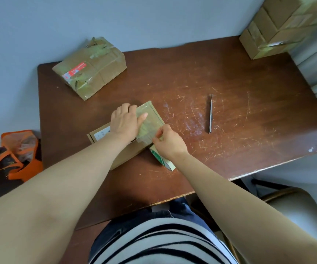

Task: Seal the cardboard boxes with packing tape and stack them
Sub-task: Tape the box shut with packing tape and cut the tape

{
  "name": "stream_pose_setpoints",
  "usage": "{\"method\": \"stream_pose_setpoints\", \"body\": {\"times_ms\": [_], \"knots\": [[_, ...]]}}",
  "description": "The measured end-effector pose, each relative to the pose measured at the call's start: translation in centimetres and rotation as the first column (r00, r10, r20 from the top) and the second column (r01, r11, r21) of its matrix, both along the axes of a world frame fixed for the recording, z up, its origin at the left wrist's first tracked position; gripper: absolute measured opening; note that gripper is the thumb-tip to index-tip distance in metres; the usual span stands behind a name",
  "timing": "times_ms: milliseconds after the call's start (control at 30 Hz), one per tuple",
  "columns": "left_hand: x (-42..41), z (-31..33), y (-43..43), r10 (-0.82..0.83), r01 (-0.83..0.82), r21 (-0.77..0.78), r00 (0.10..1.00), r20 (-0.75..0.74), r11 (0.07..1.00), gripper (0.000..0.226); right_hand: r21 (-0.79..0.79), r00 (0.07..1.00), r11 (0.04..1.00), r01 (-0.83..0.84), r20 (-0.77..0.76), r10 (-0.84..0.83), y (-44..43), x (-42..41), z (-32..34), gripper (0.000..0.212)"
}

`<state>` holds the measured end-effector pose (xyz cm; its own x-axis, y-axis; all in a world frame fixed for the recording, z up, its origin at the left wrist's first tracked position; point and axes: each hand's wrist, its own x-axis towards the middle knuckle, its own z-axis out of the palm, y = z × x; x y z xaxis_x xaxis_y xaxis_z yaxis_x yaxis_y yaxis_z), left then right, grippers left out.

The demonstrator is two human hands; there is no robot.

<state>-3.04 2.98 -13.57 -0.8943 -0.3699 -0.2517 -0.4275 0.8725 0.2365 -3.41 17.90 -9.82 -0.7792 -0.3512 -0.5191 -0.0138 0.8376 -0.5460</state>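
Small box (129, 149): I am seeing it lying on the bench (230, 77) towards the near-left middle, with a clear strip of packing tape (150, 122) running across its top at the right end and a white label showing at its left end.
Left hand (124, 121): it is lying palm down on top of the small box. The thumb is pointing straight out to the right over the packing tape, and the fingers (124, 107) are bending down over the box's far-left edge, their tips hidden from me.
Right hand (170, 141): it is working at the box's near-right edge, thumb and forefinger closing together and pinching the packing tape there while the other fingers are curling loosely.
Tape roll (162, 159): it is sitting on the bench against the box's near-right side, partly hidden under the right wrist.
Cutter (210, 115): it is lying on the bench well to the right of the small box.
Taped parcel (91, 67): it is resting at the far-left corner of the bench, bearing a red sticker.
Stacked boxes (279, 29): they are standing piled at the far-right corner.
Orange bag (16, 155): it is sitting off the bench to the left.
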Motion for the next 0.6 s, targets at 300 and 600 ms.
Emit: {"method": "stream_pose_setpoints", "body": {"times_ms": [300,600], "knots": [[7.8,1.5,1.9,-0.322,0.347,-0.076,0.919,0.229,0.935,0.129,-0.208,0.968,0.965,0.161,0.224,-0.114,0.6,-1.2,1.9,0.017],[6.0,6.8,1.5,-0.173,0.173,-0.153,0.985,0.011,0.973,0.086,-0.460,0.986,0.882,0.100,0.167,-0.025,-0.4,-4.3,8.6,0.019]]}}
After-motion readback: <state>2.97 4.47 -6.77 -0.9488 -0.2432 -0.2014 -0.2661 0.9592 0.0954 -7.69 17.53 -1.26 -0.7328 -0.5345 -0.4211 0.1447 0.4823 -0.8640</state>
